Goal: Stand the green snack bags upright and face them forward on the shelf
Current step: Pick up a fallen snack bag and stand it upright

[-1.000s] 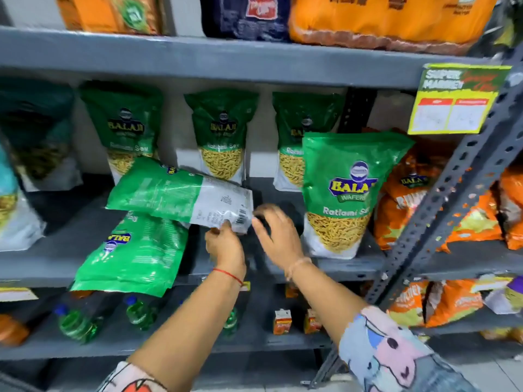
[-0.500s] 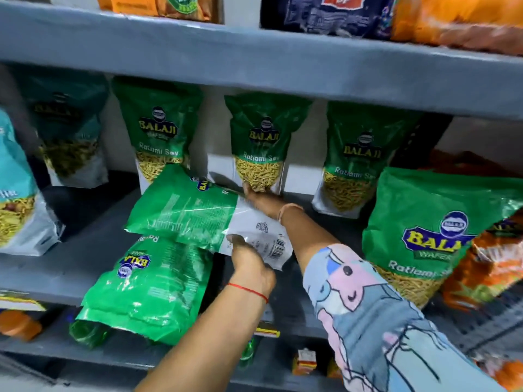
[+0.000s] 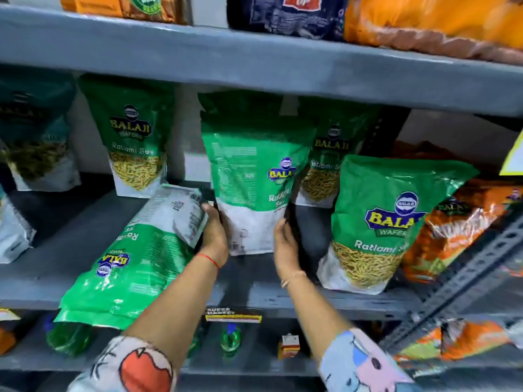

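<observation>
A green Balaji snack bag point(image 3: 249, 176) stands upright mid-shelf, its printed back and side seam facing me. My left hand point(image 3: 215, 233) grips its lower left edge and my right hand point(image 3: 285, 244) grips its lower right edge. Beside my left hand another green bag point(image 3: 133, 258) lies flat, upside down, with its top hanging over the shelf's front edge. A green bag point(image 3: 387, 219) stands upright and front-facing at the right. Behind, two more green bags point(image 3: 133, 142) point(image 3: 328, 162) stand at the back, and the held bag hides what is between them.
The grey metal shelf point(image 3: 56, 244) has a low shelf board point(image 3: 254, 60) overhead. Teal bags point(image 3: 34, 137) stand at the left, orange bags point(image 3: 455, 227) at the right. A slanted perforated metal brace point(image 3: 475, 264) crosses the right side. Bottles point(image 3: 230, 339) stand on the lower shelf.
The bag that lay sideways across the other fallen bag has been swung upright in both hands and set in the middle of the shelf. The camera has moved closer.
</observation>
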Available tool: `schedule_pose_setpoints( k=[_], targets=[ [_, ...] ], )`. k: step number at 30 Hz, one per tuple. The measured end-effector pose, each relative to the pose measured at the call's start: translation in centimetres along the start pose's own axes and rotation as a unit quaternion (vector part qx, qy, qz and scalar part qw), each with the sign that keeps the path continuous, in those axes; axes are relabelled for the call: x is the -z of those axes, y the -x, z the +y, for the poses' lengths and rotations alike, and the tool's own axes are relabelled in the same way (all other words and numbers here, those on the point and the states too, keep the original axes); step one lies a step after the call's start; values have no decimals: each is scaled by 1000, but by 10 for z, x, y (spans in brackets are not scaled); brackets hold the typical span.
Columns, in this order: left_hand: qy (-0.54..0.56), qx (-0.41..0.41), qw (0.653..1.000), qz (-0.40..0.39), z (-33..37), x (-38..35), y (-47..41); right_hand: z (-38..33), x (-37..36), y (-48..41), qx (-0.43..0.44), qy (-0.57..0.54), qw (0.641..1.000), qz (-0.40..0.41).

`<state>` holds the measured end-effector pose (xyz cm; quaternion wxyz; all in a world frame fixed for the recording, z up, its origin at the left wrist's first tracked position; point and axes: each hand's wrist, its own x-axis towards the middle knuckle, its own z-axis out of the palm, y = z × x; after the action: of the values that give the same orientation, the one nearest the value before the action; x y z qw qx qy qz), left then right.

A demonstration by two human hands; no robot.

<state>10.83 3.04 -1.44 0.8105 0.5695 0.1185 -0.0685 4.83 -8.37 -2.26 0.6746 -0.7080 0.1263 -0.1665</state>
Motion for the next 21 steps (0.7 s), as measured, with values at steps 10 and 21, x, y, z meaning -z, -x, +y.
schedule_pose_setpoints(
  k=[10, 21],
  targets=[
    [24, -35, 999, 22, 18, 9, 18, 12, -18, 53, 107, 181, 968, 133],
    [20, -154, 980, 123, -18, 13, 41, -3, -20, 43, 87, 118, 989, 0]
  ],
)
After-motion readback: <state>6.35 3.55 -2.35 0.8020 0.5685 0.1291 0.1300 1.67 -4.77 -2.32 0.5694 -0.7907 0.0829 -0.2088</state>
